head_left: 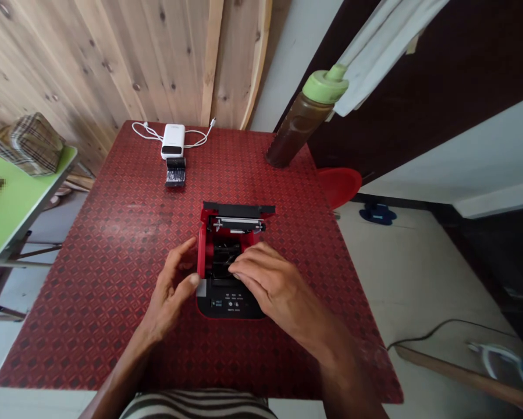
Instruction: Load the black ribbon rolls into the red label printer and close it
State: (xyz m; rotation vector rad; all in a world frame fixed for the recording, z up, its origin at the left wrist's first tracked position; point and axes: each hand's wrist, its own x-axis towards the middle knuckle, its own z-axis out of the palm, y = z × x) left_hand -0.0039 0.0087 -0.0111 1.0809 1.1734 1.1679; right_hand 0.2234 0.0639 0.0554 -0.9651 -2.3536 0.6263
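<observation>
Head view: the bare left hand (170,294), empty with fingers parted, has its thumb at the left edge of the red-and-black boxy plastic device (221,291), lid raised, on the red patterned table (125,262). Over the device, the bare right hand (265,276) bunches its fingertips; whether they grip anything, I cannot tell.

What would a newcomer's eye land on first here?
Probably the open red-and-black device on the red table, with the right hand at its opening and the left hand beside it. Next, the green-capped bottle at the table's far right, then the white box toward the far left.
</observation>
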